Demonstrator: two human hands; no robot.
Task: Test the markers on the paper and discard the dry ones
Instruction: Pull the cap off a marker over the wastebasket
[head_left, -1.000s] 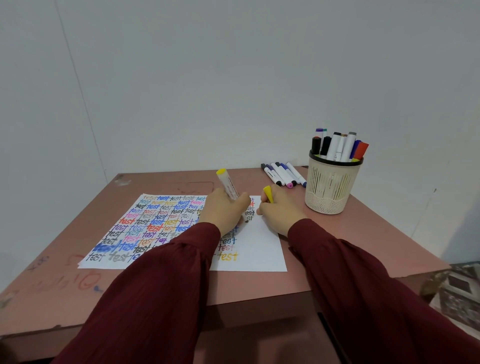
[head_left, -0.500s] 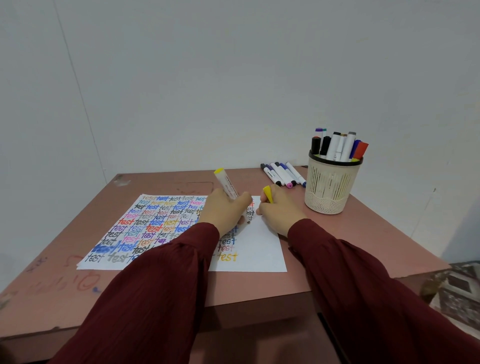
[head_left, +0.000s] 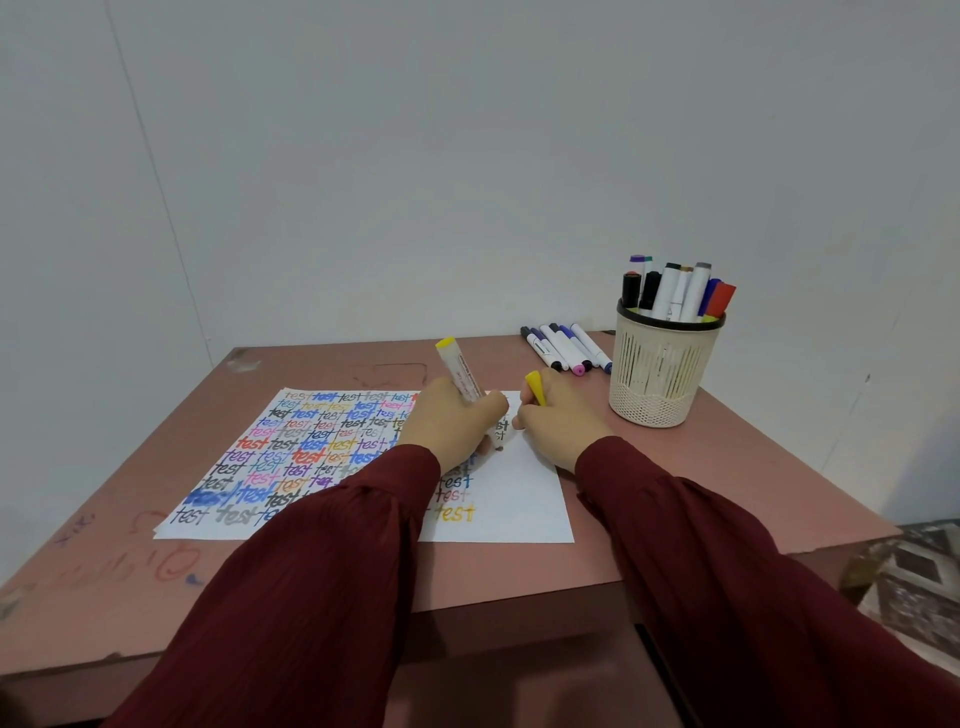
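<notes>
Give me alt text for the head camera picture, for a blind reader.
A person's left hand grips a yellow-ended marker tip-down on paper mostly covered with the word "test" in many colours, while the right hand holds a yellow cap. A cup of markers and loose markers sit far right on the table.

Soft, even light — faint shadows, no glare (edges bend outward), slightly blurry.

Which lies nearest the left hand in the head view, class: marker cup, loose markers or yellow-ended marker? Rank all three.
1. yellow-ended marker: held in the left hand.
2. loose markers: lying behind, to the right.
3. marker cup: farthest right.
</notes>
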